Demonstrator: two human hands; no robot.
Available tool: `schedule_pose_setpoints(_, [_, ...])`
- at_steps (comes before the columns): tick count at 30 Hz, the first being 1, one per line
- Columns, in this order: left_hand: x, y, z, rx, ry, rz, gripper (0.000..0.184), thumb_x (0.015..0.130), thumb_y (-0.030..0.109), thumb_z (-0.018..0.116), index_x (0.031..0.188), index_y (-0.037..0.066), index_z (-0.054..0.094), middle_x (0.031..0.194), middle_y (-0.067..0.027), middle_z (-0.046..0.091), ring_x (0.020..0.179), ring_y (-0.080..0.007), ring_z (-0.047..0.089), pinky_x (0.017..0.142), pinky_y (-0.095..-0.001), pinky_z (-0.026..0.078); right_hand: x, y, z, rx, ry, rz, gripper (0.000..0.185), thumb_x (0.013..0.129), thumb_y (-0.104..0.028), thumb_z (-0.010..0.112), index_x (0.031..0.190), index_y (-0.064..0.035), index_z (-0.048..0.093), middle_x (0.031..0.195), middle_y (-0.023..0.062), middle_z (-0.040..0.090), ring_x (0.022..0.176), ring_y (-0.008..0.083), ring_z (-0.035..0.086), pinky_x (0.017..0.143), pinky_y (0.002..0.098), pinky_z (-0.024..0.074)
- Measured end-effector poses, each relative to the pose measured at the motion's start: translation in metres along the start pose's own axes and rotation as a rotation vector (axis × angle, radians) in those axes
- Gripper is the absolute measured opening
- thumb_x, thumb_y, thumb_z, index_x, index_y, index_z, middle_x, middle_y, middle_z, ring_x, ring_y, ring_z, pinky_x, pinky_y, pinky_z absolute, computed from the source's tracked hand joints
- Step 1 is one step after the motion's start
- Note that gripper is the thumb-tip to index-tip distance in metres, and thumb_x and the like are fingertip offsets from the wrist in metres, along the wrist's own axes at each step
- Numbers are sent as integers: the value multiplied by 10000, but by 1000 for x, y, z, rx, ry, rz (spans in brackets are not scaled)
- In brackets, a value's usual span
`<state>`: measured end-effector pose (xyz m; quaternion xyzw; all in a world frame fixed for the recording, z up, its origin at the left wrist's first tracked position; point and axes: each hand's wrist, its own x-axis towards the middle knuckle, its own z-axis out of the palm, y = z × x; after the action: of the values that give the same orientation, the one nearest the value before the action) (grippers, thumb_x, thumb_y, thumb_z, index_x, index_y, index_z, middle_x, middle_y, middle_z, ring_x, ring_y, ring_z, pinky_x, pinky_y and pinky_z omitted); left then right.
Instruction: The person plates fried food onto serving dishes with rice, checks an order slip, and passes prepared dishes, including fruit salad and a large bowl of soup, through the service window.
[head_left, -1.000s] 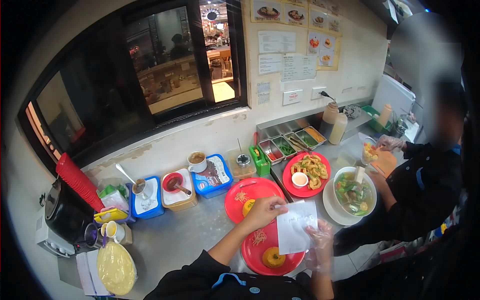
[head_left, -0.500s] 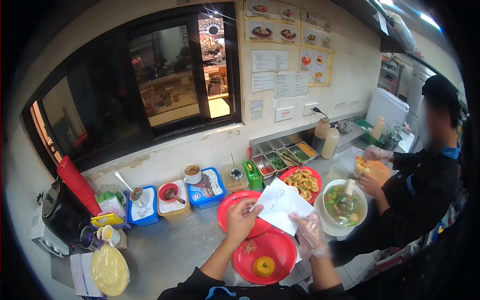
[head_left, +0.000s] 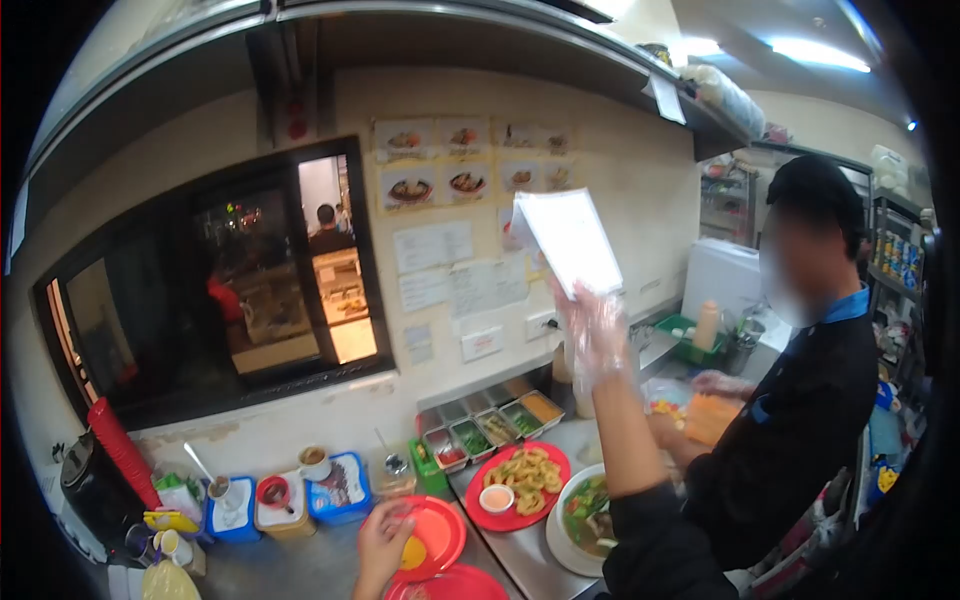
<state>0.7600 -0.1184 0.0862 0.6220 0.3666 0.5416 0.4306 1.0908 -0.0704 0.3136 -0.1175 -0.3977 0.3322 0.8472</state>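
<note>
The right hand point(head_left: 598, 335) grips the white paper point(head_left: 572, 245) by its lower end, high above the counter point(head_left: 310, 552). Near tubs point(head_left: 283, 500) along the counter's back edge, the left hand point(head_left: 383, 535) curls beside 1 red plate point(head_left: 440, 520); I cannot tell if its fingers close.

There are three red plates point(head_left: 440, 522), one sauce cup point(head_left: 497, 497), one soup bowl point(head_left: 561, 512) and one bundle of white paper point(head_left: 572, 243). Three tubs point(head_left: 235, 521), two blue and one tan, carry two white cups point(head_left: 222, 491) and one red bowl point(head_left: 271, 489). One green basket point(head_left: 684, 337) holds one squeeze bottle point(head_left: 706, 325).
</note>
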Motion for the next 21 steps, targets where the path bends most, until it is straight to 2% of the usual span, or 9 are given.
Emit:
schedule_pose_setpoints(4, [-30,-15,-30,86,50,16,235,841,44,634,1054,-29,570,998,-108,631,861,-144,618,731,-252,511,137,-61,44,6,-177,-374,377,836,42,556,1195,97,454,1122,212,574,985,312,609,894,360,527])
schedule_pose_setpoints(5, [-41,-25,-43,127,73,-36,278,857,141,636,1089,2,570,1006,-91,631,895,-141,602,783,-263,487,161,-73,55,105,-318,-424,361,843,59,523,1194,100,451,1117,214,574,984,315,610,865,356,545])
schedule_pose_setpoints(6, [-51,-33,-53,170,97,-92,330,874,239,637,1123,32,571,1014,-74,632,929,-139,586,836,-273,464,190,-82,66,180,-338,-394,339,853,72,491,1190,89,457,1118,211,572,979,313,613,826,337,567])
schedule_pose_setpoints(8, [-66,-39,-66,175,149,-101,315,876,225,632,1115,29,573,988,-68,633,883,-137,589,786,-267,473,198,-105,110,336,-115,-245,307,872,49,494,1178,63,473,1080,173,588,926,258,628,750,291,594])
schedule_pose_setpoints(10, [-80,-40,-75,200,219,-112,288,880,202,621,1101,22,575,935,-60,637,785,-128,595,693,-256,485,225,-106,126,128,-140,-282,319,924,-99,467,1208,46,445,1097,153,553,961,213,583,802,259,546])
schedule_pose_setpoints(16, [-106,-39,-87,358,311,-188,317,884,214,606,1126,16,556,922,-75,638,774,-133,623,667,-283,496,236,-110,180,326,-287,-207,472,932,-269,382,1309,1,299,1273,107,342,1142,194,340,922,318,408])
schedule_pose_setpoints(17, [-104,-43,-90,361,318,-193,317,884,214,606,1126,16,556,922,-75,638,774,-133,623,667,-283,496,235,-112,186,372,-308,-189,499,933,-298,368,1326,-6,274,1302,99,307,1172,191,300,942,328,386])
schedule_pose_setpoints(19, [-89,-42,-96,255,335,-255,210,839,66,646,1016,-31,589,930,-98,649,834,-146,625,694,-252,517,230,-115,189,497,-340,-122,552,935,-355,340,1360,-21,226,1361,84,236,1233,185,219,982,348,340])
schedule_pose_setpoints(21, [-68,-21,-89,283,296,-240,221,823,96,670,1020,9,618,947,-97,661,876,-148,629,762,-281,498,215,-110,183,695,-345,28,606,938,-412,312,1394,-36,177,1419,68,166,1293,178,138,1022,367,294])
